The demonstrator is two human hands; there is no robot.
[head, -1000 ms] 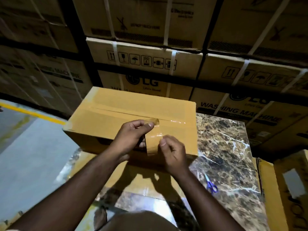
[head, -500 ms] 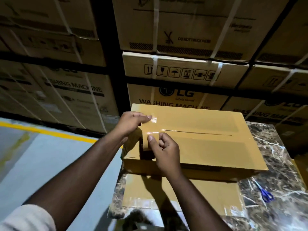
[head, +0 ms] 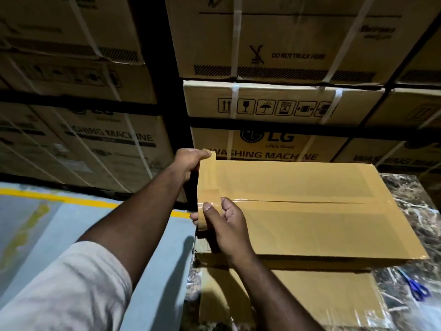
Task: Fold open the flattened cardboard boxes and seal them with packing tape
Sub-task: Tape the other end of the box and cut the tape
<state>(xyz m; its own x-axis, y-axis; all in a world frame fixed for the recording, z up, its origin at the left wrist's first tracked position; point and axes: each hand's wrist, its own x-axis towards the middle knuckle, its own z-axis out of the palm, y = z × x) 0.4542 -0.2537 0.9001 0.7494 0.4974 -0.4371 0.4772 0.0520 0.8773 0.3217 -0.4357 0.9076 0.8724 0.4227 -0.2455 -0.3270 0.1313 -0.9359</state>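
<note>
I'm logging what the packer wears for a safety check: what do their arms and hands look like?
Both hands, the left hand and right hand, are bare, no gloves, rings or watch visible. The left arm has a short, light-coloured sleeve; the right forearm is bare as far as shown.

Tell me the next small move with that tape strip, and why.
Probably press the tape strip down along the box end edge. The left hand pinches its far end, the right hand holds its near end, and it stands stretched over the seam's end, seemingly not yet smoothed flat.
</note>
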